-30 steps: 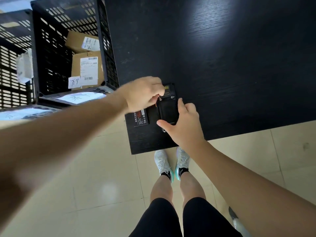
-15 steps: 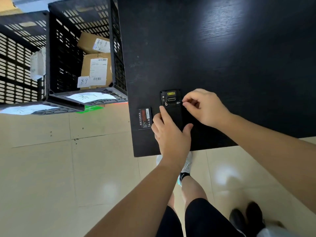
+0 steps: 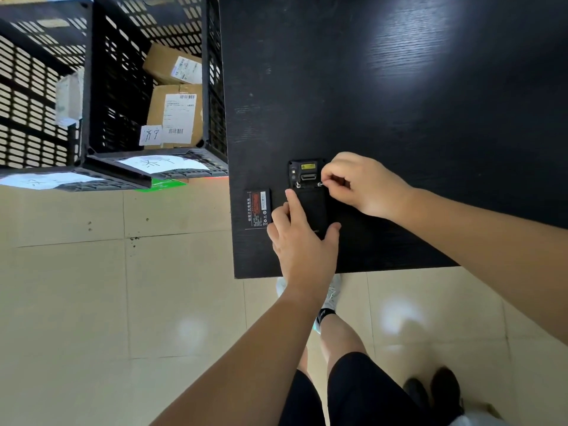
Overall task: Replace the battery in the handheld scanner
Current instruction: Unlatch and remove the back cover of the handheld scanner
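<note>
While left hand (image 3: 302,241) clamps scanner (image 3: 310,207) flat | right hand (image 3: 359,186) grip: pinched on right latch (image 3: 319,184)

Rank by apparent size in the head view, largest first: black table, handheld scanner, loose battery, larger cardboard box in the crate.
1. Black table
2. Larger cardboard box and handheld scanner: look about alike; the box sits farther away, so unranked
3. Loose battery

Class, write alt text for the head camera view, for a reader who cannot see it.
Seen from above, a right hand pinches a silver fastener on a scanner lying face down on a black table, while the left hand holds it steady. A battery lies just left of it.
</note>
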The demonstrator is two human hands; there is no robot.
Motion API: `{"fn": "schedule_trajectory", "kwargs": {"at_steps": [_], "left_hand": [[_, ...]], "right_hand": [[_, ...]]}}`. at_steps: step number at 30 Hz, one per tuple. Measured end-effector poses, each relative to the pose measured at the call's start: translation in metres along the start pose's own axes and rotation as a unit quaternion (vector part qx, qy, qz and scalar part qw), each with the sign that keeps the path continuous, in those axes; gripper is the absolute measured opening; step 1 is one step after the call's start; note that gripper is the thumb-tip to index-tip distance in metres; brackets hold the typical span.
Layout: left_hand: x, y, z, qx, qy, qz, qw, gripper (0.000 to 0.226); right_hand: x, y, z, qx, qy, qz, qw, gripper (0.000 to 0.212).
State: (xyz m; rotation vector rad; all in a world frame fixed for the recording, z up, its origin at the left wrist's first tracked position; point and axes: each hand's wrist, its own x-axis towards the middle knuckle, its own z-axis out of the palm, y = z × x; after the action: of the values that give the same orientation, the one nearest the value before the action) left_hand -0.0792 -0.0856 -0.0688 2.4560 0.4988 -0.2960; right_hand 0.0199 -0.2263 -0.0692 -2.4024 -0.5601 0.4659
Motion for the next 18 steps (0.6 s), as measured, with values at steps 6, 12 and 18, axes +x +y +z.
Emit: {"fn": "schedule_trajectory", "kwargs": {"at_steps": [6,12,18], "left_hand": [[0.000,0.000,0.000,-0.002,-0.002,-0.006,1.000,0.098],[0.000,0.001,0.001,-0.010,-0.005,-0.011,1.000,0.099],[-0.001,0.000,0.001,-0.031,-0.009,-0.020,0.999,0.098]], "right_hand": [[0.006,0.003,-0.004,-0.057,-0.022,-0.068,0.996,0.010],[0.014,0.005,-0.009,-0.108,-0.039,-0.132,0.985,0.014],[0.022,0.006,-0.017,-0.145,-0.068,-0.182,0.970,0.008]]}}
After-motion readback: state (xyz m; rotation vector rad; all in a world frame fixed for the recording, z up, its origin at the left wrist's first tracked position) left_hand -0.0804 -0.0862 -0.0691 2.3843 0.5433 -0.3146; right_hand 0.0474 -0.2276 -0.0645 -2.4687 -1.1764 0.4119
